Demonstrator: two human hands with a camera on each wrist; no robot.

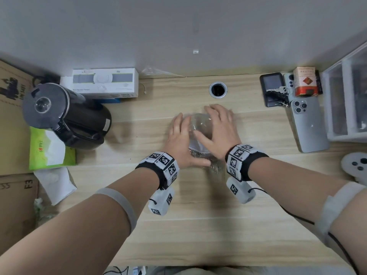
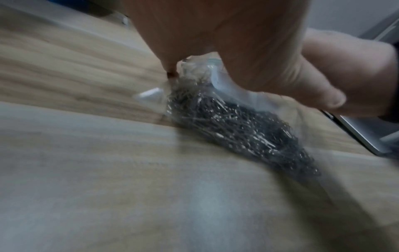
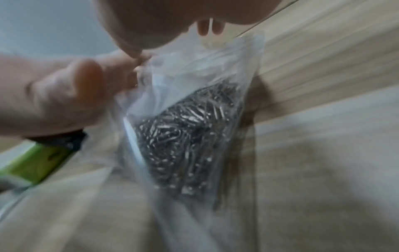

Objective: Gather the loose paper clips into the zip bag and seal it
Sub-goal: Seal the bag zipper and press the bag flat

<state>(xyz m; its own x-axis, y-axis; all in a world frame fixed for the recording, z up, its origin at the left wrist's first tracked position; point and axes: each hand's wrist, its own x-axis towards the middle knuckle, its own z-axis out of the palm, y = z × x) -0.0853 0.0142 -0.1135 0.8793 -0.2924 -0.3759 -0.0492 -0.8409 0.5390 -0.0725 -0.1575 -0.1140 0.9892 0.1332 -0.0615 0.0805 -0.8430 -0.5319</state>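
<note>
A clear zip bag (image 1: 200, 124) lies on the wooden desk (image 1: 178, 225) between my hands. A heap of silver paper clips (image 1: 215, 165) fills its near end, sharp in the left wrist view (image 2: 237, 122) and the right wrist view (image 3: 183, 136). My left hand (image 1: 182, 139) lies along the bag's left side, fingers straight, thumb across the clip-filled part. My right hand (image 1: 218, 130) rests on top of the bag, fingers spread and straight, covering its far end. The bag's zip edge is hidden under the hands. I see no loose clips on the desk.
A black kettle (image 1: 65, 114), green tissue pack (image 1: 49, 149) and white box (image 1: 105, 82) stand at the left. A cable hole (image 1: 218, 90) lies behind the bag. A phone (image 1: 307, 126), power bank (image 1: 273, 88), red box (image 1: 305, 81) and drawer unit (image 1: 347, 96) fill the right.
</note>
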